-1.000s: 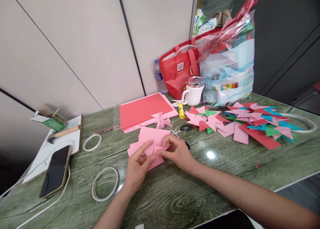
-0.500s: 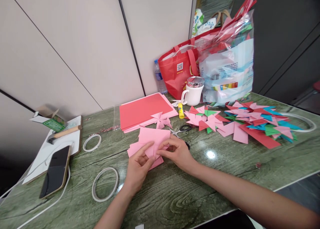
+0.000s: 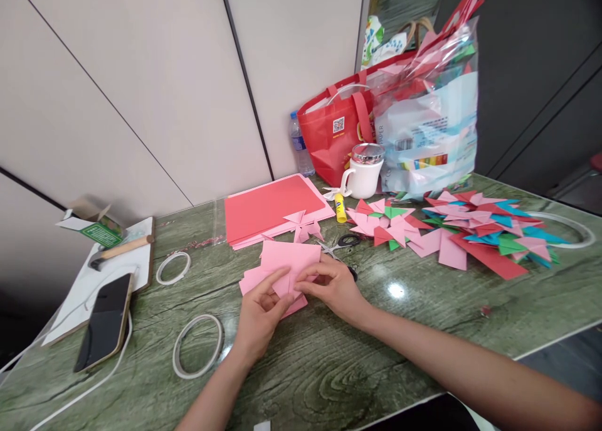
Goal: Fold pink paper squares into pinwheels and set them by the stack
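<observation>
Both my hands pinch a creased sheet of pink paper (image 3: 292,255) over the green table. My left hand (image 3: 264,305) grips its lower left edge between thumb and fingers. At its lower right, my right hand (image 3: 332,285) has thumb and forefinger pressed together on the paper. More pink paper pieces (image 3: 251,279) lie underneath, partly covered. Just behind my right hand are black-handled scissors (image 3: 345,243), partly hidden by that hand. A folded pink paper piece (image 3: 305,228) rests beyond the sheet, against a stack of red and pink paper (image 3: 275,208).
Rolls of tape (image 3: 198,346), a phone (image 3: 104,321) and a hammer (image 3: 122,250) are at left. A glue stick (image 3: 340,208), a white mug (image 3: 364,177), a red bag (image 3: 329,142) and a plastic bag (image 3: 427,130) stand behind. Folded paper shapes (image 3: 489,224) pile at right.
</observation>
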`<state>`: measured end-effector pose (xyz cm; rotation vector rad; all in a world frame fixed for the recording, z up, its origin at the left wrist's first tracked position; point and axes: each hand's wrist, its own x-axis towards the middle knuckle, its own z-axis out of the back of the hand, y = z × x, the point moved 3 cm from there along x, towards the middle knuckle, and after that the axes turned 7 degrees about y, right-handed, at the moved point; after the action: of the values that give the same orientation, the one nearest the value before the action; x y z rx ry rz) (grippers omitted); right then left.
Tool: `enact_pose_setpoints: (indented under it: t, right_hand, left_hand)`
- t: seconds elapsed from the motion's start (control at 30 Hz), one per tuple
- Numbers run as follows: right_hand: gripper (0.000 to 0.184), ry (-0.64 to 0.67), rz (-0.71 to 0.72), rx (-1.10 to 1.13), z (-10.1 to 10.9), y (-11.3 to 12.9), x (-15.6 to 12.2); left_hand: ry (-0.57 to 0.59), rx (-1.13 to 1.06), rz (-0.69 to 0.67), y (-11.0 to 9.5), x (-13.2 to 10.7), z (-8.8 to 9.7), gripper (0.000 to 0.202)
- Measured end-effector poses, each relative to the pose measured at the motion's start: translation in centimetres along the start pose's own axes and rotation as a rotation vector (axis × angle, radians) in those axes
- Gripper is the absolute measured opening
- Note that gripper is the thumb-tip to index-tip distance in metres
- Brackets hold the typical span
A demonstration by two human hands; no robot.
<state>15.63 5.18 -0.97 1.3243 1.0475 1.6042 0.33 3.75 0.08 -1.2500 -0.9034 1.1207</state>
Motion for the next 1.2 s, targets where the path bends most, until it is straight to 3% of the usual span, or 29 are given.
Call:
enact_pose_setpoints:
  t: [0.33, 0.57, 0.77, 1.03, 1.2]
  right_hand:
    - [0.012, 0.012, -0.016, -0.011, 0.03, -0.14, 0.01]
    - [0.011, 0.014, -0.027, -0.005, 0.04, -0.20, 0.10]
    - [0.010, 0.014, -0.030, -0.018, 0.10, 0.08, 0.15]
    - [0.014, 0.011, -0.013, -0.004, 0.14, -0.31, 0.13]
    - [0.016, 0.016, 0.004, 0.002, 0.16, -0.32, 0.13]
  left_hand:
    - [-0.017, -0.054, 0.027, -0.23, 0.06, -0.06, 0.046]
    - [0.046, -0.213, 0.045, -0.11, 0.11, 0.15, 0.037]
    - [0.051, -0.153, 0.082, -0.24, 0.04, 0.03, 0.051]
    - [0.074, -0.178, 0.030, -0.78, 0.04, -0.30, 0.034]
    - [0.089, -0.171, 0.034, -0.63, 0.05, -0.35, 0.035]
